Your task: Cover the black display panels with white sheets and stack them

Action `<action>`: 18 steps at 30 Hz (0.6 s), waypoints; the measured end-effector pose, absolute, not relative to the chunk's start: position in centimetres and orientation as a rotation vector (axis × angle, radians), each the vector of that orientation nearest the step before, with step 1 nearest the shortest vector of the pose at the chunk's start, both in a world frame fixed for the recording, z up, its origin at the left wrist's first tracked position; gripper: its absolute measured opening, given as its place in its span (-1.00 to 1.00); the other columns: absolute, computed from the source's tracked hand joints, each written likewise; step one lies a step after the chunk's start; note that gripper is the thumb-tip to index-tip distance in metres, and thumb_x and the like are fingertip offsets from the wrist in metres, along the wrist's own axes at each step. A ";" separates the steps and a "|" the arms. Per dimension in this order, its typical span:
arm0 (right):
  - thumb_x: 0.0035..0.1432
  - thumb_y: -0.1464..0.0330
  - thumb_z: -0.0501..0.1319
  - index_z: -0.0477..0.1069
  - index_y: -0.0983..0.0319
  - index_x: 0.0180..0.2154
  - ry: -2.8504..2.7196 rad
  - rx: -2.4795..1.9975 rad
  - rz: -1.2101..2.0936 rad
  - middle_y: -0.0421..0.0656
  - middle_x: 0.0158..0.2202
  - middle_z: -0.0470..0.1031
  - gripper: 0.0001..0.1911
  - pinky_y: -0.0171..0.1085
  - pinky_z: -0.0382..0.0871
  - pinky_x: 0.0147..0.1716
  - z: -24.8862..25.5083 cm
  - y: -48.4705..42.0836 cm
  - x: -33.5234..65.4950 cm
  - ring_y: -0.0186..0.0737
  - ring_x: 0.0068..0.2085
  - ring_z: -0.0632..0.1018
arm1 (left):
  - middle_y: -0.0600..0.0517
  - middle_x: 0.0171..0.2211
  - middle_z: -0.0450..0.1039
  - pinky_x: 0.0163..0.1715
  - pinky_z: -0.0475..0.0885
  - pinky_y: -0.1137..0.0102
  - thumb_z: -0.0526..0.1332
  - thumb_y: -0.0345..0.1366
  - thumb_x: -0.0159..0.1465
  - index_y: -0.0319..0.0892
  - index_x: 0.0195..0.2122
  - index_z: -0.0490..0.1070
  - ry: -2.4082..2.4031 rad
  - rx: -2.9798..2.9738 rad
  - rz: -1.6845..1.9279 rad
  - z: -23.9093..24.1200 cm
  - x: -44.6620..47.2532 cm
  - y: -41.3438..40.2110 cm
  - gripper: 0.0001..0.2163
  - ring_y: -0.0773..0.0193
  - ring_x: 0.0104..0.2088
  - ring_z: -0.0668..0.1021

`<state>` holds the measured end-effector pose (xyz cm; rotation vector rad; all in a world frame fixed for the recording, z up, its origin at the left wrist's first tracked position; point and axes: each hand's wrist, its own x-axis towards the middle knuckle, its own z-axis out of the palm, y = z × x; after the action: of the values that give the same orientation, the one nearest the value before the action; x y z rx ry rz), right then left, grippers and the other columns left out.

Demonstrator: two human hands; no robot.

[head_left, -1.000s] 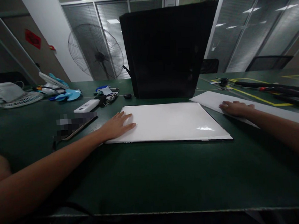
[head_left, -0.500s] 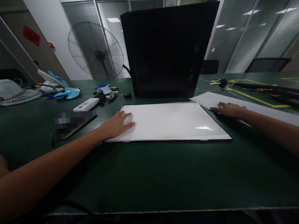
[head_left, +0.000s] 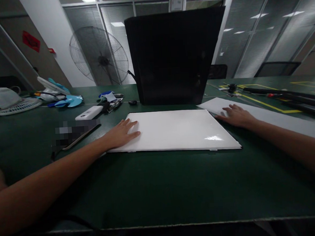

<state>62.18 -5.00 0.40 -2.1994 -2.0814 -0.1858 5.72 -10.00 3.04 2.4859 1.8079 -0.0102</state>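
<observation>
A glossy white rectangular panel (head_left: 171, 131) with a thin dark edge lies flat on the green table, directly before me. My left hand (head_left: 121, 133) rests on its left end, fingers spread and stretched out. To the right, a large white sheet (head_left: 272, 118) lies slantwise, its left tip by the panel's far right corner. Over this sheet is my right hand (head_left: 236, 116), fingers apart and holding nothing visible. Its thumb side comes close to the panel's right edge; whether it touches the edge I cannot tell.
Behind the panel stands a large black board (head_left: 175, 56). Left of it lie a phone (head_left: 78, 134), a white device (head_left: 89, 113), keys (head_left: 115, 104), a black mouse (head_left: 132, 102) and blue fan blades (head_left: 71, 100). Dark rods (head_left: 284, 95) lie far right. The table's front edge (head_left: 164, 225) is near me.
My right hand has shifted slightly left toward the panel's right edge, its fingers more raised. The left hand stays on the panel. The whole view has shifted a little.
</observation>
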 end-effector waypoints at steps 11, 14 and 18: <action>0.32 -0.08 0.13 0.37 0.13 0.35 -2.659 -1.201 -0.035 -0.03 0.40 0.29 -0.28 0.20 0.17 0.37 2.6 -7.6 59.7 0.17 0.38 0.32 | -0.14 0.55 -0.15 0.45 -0.05 0.04 -0.15 0.27 0.41 -0.16 0.53 -0.01 1.802 2.510 -0.047 3.2 5.9 -10.2 -0.19 -0.14 0.52 0.00; 0.20 -0.17 0.23 0.13 0.08 0.48 -2.806 -0.825 0.109 -0.06 0.51 0.05 -0.05 0.27 0.00 0.42 2.9 -9.5 57.4 0.21 0.47 0.12 | -0.13 0.55 -0.15 0.44 -0.03 0.02 -0.15 0.29 0.40 -0.13 0.53 -0.02 1.812 2.491 -0.034 3.1 5.9 -10.2 -0.18 -0.16 0.51 0.00; 0.15 -0.14 0.33 -0.15 0.06 0.54 -2.958 -0.732 0.192 -0.07 0.54 -0.12 0.14 0.25 -0.07 0.44 3.3 -12.3 53.7 0.19 0.51 0.00 | -0.17 0.55 -0.18 0.45 -0.05 0.02 -0.14 0.29 0.40 -0.16 0.54 -0.03 1.807 2.478 -0.033 3.1 5.8 -10.1 -0.17 -0.18 0.52 -0.02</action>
<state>53.67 -12.29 3.31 -0.7321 -2.9585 0.1918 5.80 -10.06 3.06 2.4775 1.8066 -0.0329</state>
